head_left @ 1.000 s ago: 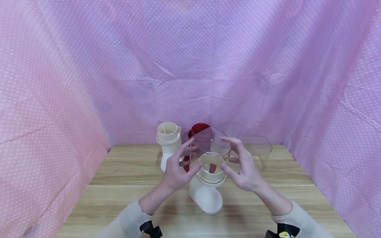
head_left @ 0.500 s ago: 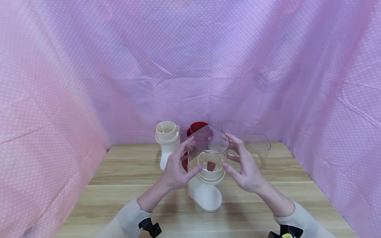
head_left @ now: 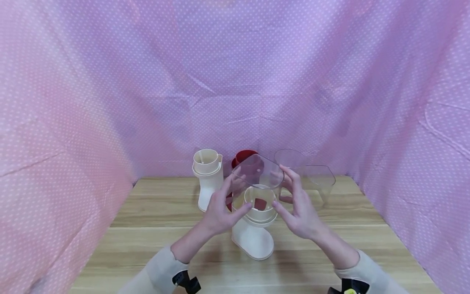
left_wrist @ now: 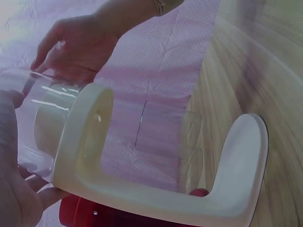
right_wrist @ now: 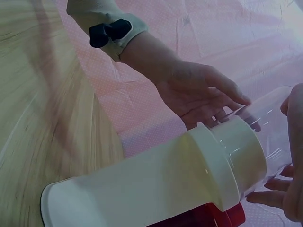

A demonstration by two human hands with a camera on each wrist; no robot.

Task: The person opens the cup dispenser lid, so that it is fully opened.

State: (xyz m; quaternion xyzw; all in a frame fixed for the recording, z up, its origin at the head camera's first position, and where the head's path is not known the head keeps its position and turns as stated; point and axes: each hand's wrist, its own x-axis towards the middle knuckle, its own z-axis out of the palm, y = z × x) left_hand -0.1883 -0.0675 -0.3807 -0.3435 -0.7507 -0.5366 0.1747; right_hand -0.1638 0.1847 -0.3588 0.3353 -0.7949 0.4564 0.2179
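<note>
A clear plastic container (head_left: 264, 173) with an open top sits over the round collar of a cream plastic stand (head_left: 253, 241), which has an oval foot on the table. My left hand (head_left: 220, 210) holds the container's left side, thumb in front and fingers behind. On the opposite side, my right hand (head_left: 302, 212) grips it in the same way. In the left wrist view the container's lower end surrounds the cream collar (left_wrist: 49, 120) and meets the stand's rim (left_wrist: 71, 137). The right wrist view shows the stand (right_wrist: 137, 184) upright beneath both hands; some fingertips are hidden behind the container.
Another cream stand (head_left: 208, 190) is at the back left. Behind the held container stands a red stand (head_left: 242, 156), partly hidden. Two more clear containers (head_left: 321, 179) stand at the back right. Pink dotted cloth (head_left: 235, 81) hangs around the wooden table (head_left: 154, 241).
The container and both hands stay nearly in place on the stand. My fingers shift only slightly around its sides.
</note>
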